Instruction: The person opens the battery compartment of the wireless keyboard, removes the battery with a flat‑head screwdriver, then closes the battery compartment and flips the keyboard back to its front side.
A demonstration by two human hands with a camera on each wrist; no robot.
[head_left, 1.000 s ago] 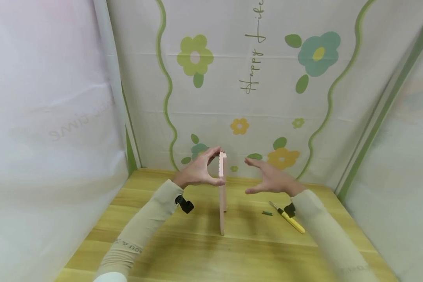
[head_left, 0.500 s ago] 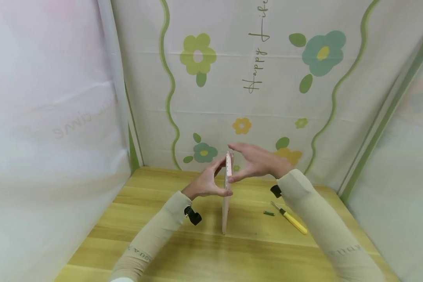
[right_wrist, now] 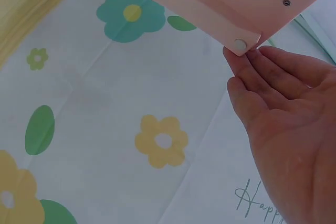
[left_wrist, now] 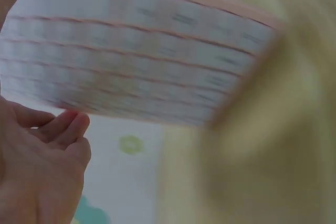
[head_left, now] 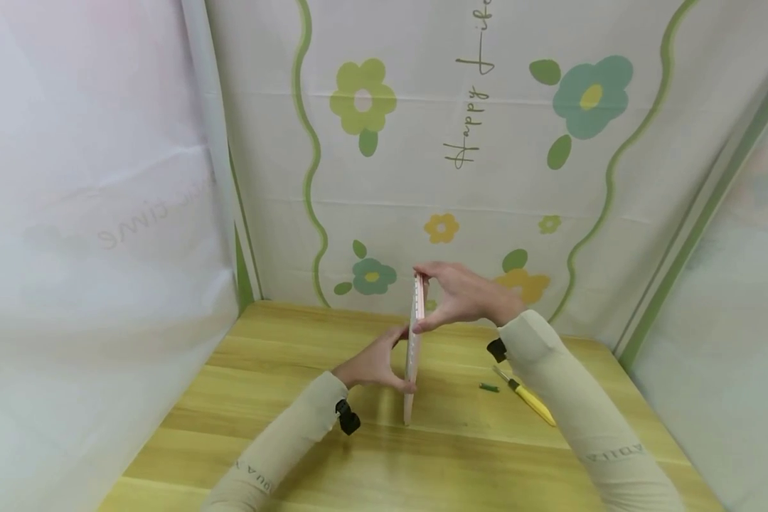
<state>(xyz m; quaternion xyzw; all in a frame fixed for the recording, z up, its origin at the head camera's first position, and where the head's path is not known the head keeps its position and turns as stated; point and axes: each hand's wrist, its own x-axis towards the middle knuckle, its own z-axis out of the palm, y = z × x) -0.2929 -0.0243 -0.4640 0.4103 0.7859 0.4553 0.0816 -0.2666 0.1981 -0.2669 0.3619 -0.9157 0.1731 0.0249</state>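
A pink keyboard [head_left: 413, 359] with white keys stands on its short end on the table, nearly edge-on in the head view. Its keys face left, and the left wrist view shows the keyboard [left_wrist: 152, 51] blurred. My right hand [head_left: 466, 294] grips the upper end between thumb and fingers. In the right wrist view its fingertips touch a corner of the pink underside [right_wrist: 252, 3], by a round pale foot and a screw. Lower down, my left hand [head_left: 374, 363] holds the two long edges between thumb and fingers.
On the wooden table [head_left: 281, 348], right of the keyboard, lie a small green cylinder [head_left: 489, 387], like a battery, and a yellow-handled screwdriver [head_left: 530, 404]. A white flowered cloth [head_left: 371, 185] hangs behind, with pale cloth walls at both sides.
My right hand has come in from the right and taken the keyboard's upper end. My left hand has slid from the top down to about the middle. The keyboard turned slightly.
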